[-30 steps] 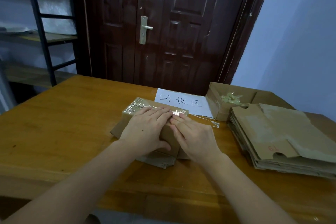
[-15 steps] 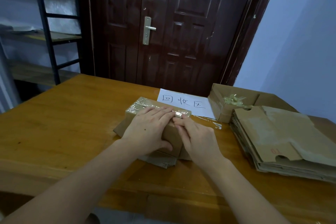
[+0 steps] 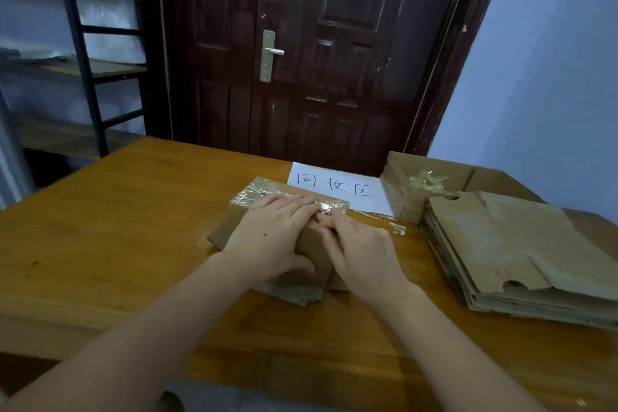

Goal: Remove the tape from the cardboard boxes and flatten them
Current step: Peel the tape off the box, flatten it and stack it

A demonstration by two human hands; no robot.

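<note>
A small brown cardboard box [image 3: 245,202] wrapped in shiny clear tape [image 3: 332,205] stands in the middle of the wooden table [image 3: 117,227]. It rests on a flattened piece of cardboard [image 3: 294,293]. My left hand [image 3: 271,237] lies over the box's top, its thumb round the near face, holding it down. My right hand [image 3: 363,252] is at the box's right end. Its curled fingertips pick at the tape on the top edge, right by the left fingertips.
A stack of flattened boxes [image 3: 518,251] lies at the right. Behind it an open box [image 3: 398,201] holds a wad of peeled tape [image 3: 428,181]. A white handwritten sign [image 3: 334,186] and a loose tape strip [image 3: 396,227] lie beyond the box. A dark door and a metal shelf stand behind.
My right fingers have curled tighter against the tape at the box's top edge. My left hand and the box have stayed put.
</note>
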